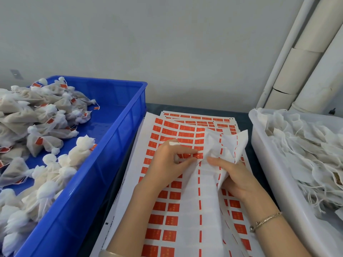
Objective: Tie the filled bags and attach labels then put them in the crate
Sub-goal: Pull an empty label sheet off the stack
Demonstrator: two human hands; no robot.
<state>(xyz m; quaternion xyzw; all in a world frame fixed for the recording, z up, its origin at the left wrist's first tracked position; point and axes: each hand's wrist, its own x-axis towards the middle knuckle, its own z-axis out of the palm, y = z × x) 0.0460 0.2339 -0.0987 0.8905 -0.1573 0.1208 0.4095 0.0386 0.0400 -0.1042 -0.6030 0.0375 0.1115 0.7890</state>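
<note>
- Already, blue crate (115, 130) holds many tied, labelled bags (46, 127).
- Left hand (167, 164): grip pinched on a red label (187, 155) (peeling, I judge).
- Right hand (235, 177): grip clamped on crumpled label sheet (222, 145).
- White tub (267, 164): untied bags (297, 145) remain.

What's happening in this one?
A person is labelling bags. The left hand pinches a red label on the sheet, while the right hand holds a white bag beside it. Tied bags lie in the blue crate on the left; untied bags wait in the white bin on the right.
</note>
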